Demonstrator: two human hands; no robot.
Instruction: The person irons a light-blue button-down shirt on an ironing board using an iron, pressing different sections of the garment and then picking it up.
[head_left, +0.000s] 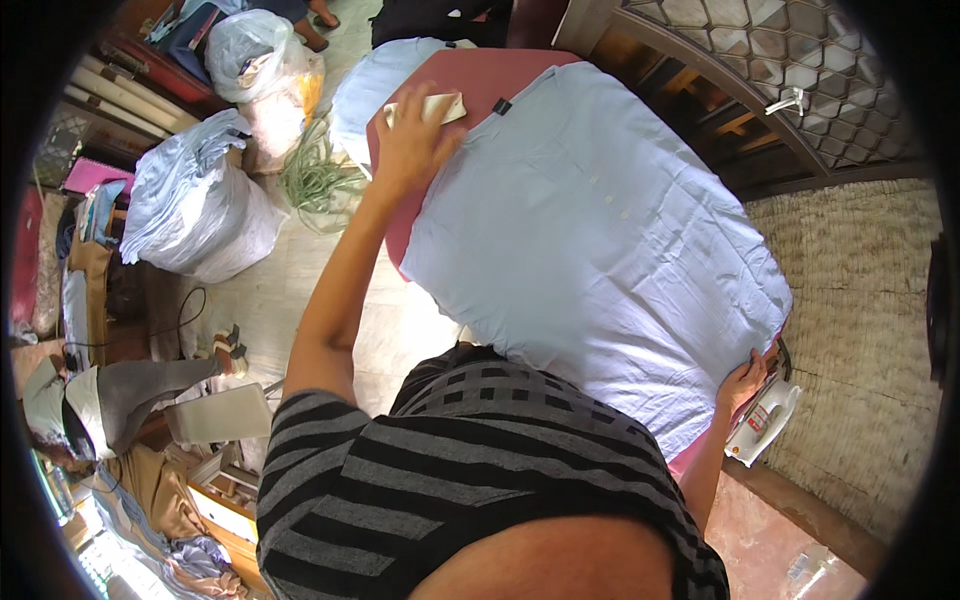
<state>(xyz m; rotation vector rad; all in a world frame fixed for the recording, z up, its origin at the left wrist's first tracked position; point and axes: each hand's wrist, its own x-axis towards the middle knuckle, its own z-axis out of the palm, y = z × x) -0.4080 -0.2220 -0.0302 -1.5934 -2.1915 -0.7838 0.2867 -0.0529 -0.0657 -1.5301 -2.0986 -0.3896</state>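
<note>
A light-blue shirt (pixel 560 230), creased toward its right end, lies spread over a dark-red ironing board (pixel 480 75). Near the board's far left side, my left hand (pixel 410 145) is over a small cream cloth (pixel 440 106), fingers spread and slightly blurred. A small black tab (pixel 501 106) shows at the shirt's upper left edge. At the lower right, my right hand (pixel 742 382) grips the edge of the shirt, its fingers bent and partly hidden. Right beside that hand is a white iron (pixel 765 422), its soleplate out of sight.
Beyond the board is a metal lattice gate (pixel 790 70). On the left stand a white sack topped with blue garments (pixel 190 190), a clear plastic bag (pixel 250 55) and tangled green cord (pixel 315 180). Another person's leg (pixel 160 390) shows at the lower left, by a drawer (pixel 222 515).
</note>
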